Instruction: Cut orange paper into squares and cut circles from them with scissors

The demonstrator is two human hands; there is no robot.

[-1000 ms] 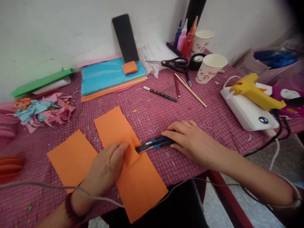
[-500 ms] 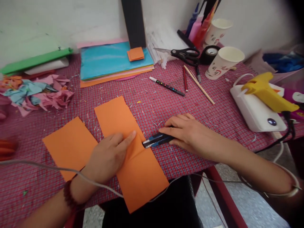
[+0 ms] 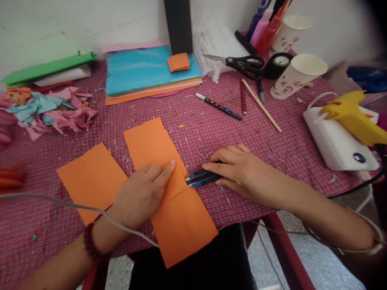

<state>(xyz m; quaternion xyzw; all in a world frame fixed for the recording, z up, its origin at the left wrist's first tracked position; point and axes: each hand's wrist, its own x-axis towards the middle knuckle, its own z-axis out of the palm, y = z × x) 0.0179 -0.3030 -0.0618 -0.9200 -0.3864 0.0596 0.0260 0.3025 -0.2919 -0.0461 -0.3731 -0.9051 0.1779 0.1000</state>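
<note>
A long orange paper point(image 3: 184, 225) with a crease across its middle lies near the table's front edge, its lower end past the edge. My left hand point(image 3: 145, 189) rests on it, index finger stretched out and pressing near the crease; the other fingers are partly hidden. In my right hand point(image 3: 237, 169) is a blue and black utility knife point(image 3: 199, 178). Its front end meets the paper's right edge at the crease, and the tip is out of sight there. A second orange sheet point(image 3: 90, 181) lies to the left, partly beneath my left wrist.
A grey cable point(image 3: 60, 204) crosses over my left wrist. Behind lie a marker point(image 3: 219, 106), a wooden stick point(image 3: 261, 105), scissors point(image 3: 242, 63), and a blue-topped paper stack point(image 3: 136, 70). A paper cup point(image 3: 298, 76) and a yellow glue gun point(image 3: 347, 112) on a white box stand right.
The camera view has shifted slightly, moving the background things right and up. My right hand holds the knife at the crease in both frames, and my left hand stays pressed on the paper.
</note>
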